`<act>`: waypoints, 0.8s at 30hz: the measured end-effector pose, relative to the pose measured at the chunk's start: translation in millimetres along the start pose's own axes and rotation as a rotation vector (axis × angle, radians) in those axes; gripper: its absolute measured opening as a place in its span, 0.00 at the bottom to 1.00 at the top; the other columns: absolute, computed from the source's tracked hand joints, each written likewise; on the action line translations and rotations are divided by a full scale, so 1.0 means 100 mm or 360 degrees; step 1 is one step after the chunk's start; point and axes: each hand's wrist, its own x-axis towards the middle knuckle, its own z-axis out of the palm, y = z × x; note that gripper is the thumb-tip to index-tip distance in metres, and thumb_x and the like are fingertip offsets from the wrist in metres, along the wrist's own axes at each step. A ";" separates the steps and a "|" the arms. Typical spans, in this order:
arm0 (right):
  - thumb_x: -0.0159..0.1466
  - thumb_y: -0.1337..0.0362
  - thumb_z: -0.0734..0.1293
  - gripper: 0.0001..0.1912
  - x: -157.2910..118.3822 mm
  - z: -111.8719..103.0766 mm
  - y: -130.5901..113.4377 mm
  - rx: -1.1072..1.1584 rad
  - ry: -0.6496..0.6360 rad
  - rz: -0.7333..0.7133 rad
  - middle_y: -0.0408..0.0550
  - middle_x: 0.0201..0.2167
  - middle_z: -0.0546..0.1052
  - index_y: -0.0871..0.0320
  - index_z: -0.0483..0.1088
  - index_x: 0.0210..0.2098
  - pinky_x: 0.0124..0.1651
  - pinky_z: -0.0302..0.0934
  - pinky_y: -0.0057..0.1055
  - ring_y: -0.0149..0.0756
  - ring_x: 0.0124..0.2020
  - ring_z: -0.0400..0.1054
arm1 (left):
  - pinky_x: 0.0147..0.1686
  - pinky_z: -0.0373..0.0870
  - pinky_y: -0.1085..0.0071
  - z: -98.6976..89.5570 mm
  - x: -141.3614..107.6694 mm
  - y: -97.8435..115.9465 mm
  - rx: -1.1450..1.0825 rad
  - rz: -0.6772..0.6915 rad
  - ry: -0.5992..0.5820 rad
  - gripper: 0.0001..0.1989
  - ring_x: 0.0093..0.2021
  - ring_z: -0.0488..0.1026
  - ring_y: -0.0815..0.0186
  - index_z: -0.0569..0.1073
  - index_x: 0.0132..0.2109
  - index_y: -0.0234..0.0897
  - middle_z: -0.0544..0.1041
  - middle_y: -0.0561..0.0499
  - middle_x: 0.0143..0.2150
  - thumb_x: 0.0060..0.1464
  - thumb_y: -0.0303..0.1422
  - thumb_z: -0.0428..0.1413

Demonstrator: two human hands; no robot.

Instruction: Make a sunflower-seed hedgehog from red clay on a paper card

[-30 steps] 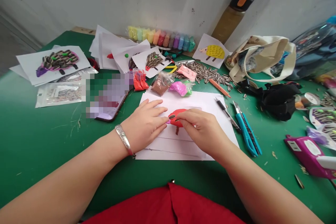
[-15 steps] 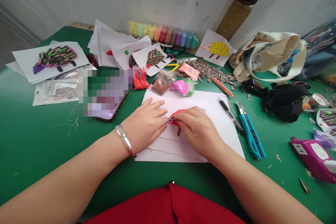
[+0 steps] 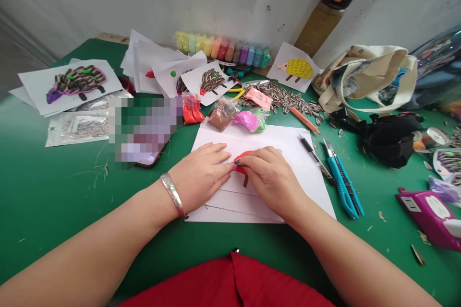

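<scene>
On white paper (image 3: 309,177) lies a red clay shape (image 3: 242,157) with a small purple part at its left end and a brown leg below. My left hand (image 3: 200,177) rests flat on the paper with its fingers spread, one fingertip touching the purple part. Pinched between the thumb and forefinger of my right hand (image 3: 272,180) is a sunflower seed (image 3: 238,164), held against the left side of the red clay. My right hand covers much of the clay shape.
Clay packets (image 3: 221,114) and loose sunflower seeds (image 3: 284,97) lie behind the paper. To the right are a pen (image 3: 315,157), a blue cutter (image 3: 344,180) and a magenta object (image 3: 430,218). Seed-covered hedgehog pictures (image 3: 77,84) stand at the back left.
My left hand has shifted slightly, its fingers now covering more of the purple part. My right hand keeps its pinch at nearly the same spot.
</scene>
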 end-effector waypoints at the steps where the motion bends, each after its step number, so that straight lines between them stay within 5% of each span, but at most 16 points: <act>1: 0.64 0.74 0.62 0.13 0.00 0.00 0.00 -0.0001 0.0002 0.0000 0.48 0.40 0.78 0.54 0.75 0.39 0.42 0.59 0.36 0.41 0.42 0.65 | 0.57 0.66 0.53 0.00 0.00 0.00 -0.0002 0.0000 -0.0012 0.15 0.55 0.69 0.55 0.77 0.46 0.33 0.77 0.42 0.45 0.66 0.30 0.45; 24: 0.64 0.75 0.61 0.13 0.02 0.09 0.00 -0.0041 -0.0065 0.0001 0.49 0.38 0.76 0.55 0.75 0.37 0.43 0.59 0.36 0.41 0.41 0.63 | 0.57 0.66 0.54 0.02 0.02 0.01 -0.0104 -0.0070 -0.0090 0.15 0.53 0.68 0.56 0.76 0.46 0.32 0.74 0.40 0.45 0.66 0.30 0.44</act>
